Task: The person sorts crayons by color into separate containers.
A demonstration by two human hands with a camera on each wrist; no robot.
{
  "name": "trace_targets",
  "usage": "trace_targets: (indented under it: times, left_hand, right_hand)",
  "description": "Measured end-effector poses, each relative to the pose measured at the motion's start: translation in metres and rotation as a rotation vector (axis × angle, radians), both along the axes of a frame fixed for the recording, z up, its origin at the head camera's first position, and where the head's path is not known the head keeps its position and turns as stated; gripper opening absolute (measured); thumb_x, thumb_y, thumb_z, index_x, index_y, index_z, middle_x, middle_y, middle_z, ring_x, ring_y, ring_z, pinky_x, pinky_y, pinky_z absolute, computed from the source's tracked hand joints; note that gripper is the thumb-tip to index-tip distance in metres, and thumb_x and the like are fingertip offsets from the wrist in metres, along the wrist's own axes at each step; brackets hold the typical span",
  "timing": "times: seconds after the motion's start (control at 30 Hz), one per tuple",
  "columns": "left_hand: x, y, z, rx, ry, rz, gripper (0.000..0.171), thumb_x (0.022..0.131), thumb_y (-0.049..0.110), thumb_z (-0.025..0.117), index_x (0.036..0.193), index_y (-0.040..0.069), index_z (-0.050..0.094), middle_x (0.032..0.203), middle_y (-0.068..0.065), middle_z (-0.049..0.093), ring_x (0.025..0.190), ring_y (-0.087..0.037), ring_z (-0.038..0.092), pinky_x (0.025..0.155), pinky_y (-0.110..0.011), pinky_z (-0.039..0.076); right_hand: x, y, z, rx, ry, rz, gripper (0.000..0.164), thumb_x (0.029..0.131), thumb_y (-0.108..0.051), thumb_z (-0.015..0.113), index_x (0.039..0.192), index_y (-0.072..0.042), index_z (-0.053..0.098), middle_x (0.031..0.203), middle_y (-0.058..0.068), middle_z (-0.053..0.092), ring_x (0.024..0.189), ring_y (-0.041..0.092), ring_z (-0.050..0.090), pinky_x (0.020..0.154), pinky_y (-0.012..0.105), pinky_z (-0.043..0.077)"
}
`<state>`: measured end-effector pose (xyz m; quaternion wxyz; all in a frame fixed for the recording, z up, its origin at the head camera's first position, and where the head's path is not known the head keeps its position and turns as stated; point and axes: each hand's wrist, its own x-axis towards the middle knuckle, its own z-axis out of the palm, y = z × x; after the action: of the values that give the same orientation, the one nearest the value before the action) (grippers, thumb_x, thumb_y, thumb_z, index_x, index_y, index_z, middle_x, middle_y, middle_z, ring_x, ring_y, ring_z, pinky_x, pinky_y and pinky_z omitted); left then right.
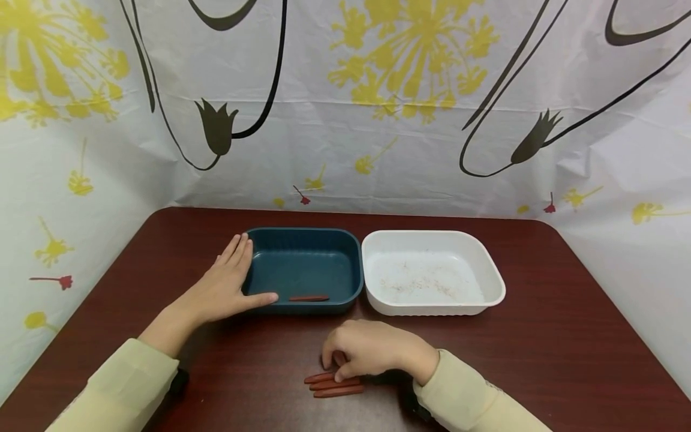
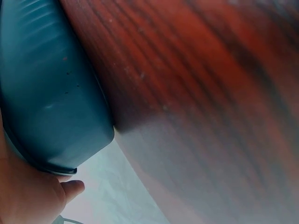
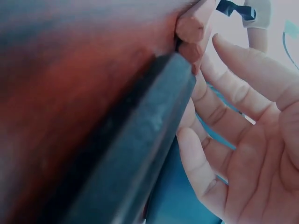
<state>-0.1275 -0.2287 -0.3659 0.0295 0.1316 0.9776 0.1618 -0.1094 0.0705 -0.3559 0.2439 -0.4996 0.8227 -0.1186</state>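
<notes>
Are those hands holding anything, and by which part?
The left hand rests on the blue tray at its left end, with no clear grip. The right hand is at the sticks; whether it pinches one is unclear.

The place is a small screened-off work spot: white sheeting (image 1: 302,72) printed with yellow flowers (image 1: 426,27) hangs behind and along both sides of a dark wood-grain surface (image 1: 243,372). Whether home or lab cannot be told.
</notes>
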Motion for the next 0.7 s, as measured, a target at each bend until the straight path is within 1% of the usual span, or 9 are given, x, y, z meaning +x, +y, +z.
trace_targets:
  times: [0.17, 0.33, 0.53, 0.7]
  left_hand:
    - [0.0007, -0.0009, 0.001, 0.013, -0.004, -0.001, 0.121, 0.083, 0.073, 0.06, 0.157, -0.006, 0.006, 0.167, -0.022, -0.002, 0.155, -0.04, -0.004, 0.12, -0.064, 0.015]
    - [0.0009, -0.0019, 0.0012, 0.02, -0.006, 0.003, 0.121, 0.083, 0.073, 0.06, 0.157, -0.006, 0.006, 0.167, -0.021, -0.002, 0.155, -0.04, -0.004, 0.121, -0.062, 0.015]
    - [-0.0037, 0.0029, -0.0033, 0.03, -0.02, -0.013, 0.123, 0.082, 0.076, 0.059, 0.158, -0.003, 0.003, 0.167, -0.018, -0.006, 0.155, -0.038, -0.006, 0.121, -0.061, 0.016]
    - [-0.0053, 0.0047, -0.0024, 0.027, -0.021, -0.013, 0.123, 0.082, 0.075, 0.06, 0.157, -0.004, 0.004, 0.167, -0.018, -0.006, 0.155, -0.038, -0.006, 0.121, -0.06, 0.016]
  right_hand:
    - [-0.0011, -0.0019, -0.0007, 0.019, -0.01, 0.014, 0.012, 0.084, -0.019, 0.08, 0.091, -0.023, 0.071, 0.073, -0.015, 0.058, 0.066, -0.003, 0.051, 0.061, 0.015, 0.043]
    - [-0.0015, -0.0039, -0.0006, 0.021, -0.008, 0.017, 0.011, 0.084, -0.018, 0.079, 0.091, -0.022, 0.072, 0.073, -0.015, 0.058, 0.065, -0.002, 0.051, 0.061, 0.015, 0.043]
    - [0.0009, -0.0014, 0.0001, 0.045, -0.002, -0.007, 0.011, 0.083, -0.016, 0.08, 0.086, -0.021, 0.07, 0.077, -0.016, 0.061, 0.066, -0.001, 0.051, 0.062, 0.015, 0.044]
    - [0.0022, -0.0008, 0.0008, 0.039, -0.034, -0.015, 0.013, 0.083, -0.013, 0.079, 0.085, -0.021, 0.069, 0.074, -0.015, 0.06, 0.064, -0.001, 0.051, 0.06, 0.016, 0.044]
